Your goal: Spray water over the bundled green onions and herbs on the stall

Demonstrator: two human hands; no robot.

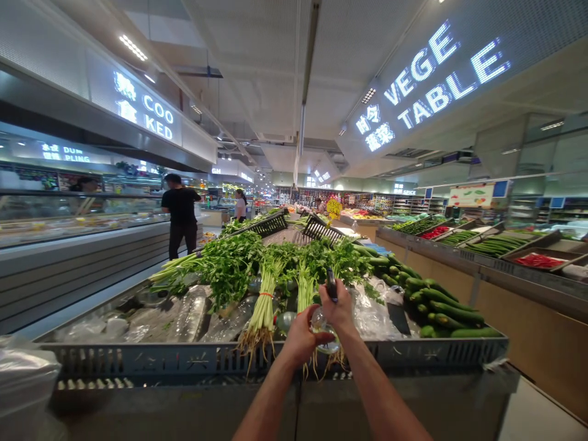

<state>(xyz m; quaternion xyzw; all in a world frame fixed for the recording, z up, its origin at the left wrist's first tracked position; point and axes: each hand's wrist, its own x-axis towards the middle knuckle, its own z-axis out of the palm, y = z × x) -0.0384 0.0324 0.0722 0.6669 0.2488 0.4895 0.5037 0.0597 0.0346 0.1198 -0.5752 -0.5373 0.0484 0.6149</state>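
Just over the front edge of the vegetable stand, both my hands are around a clear spray bottle (327, 348) with a black head (331, 286). My left hand (301, 338) grips its clear body from the left. My right hand (339, 307) is closed around the upper part, just below the black head. Behind and beside them lie bunches of leafy celery (305, 285), roots toward me. Left of my hands is another bunch (265, 303) tied with a red band. A greenish bottle (285, 321) lies between the bunches, partly hidden by my left hand.
The stand has a grey slotted rim (174, 364). Green cucumbers or similar (441, 306) are piled at the right, clear plastic wrap (367, 312) beside them. Black crates (266, 226) tilt at the back. A person in black (180, 211) stands left, near a counter (92, 263).
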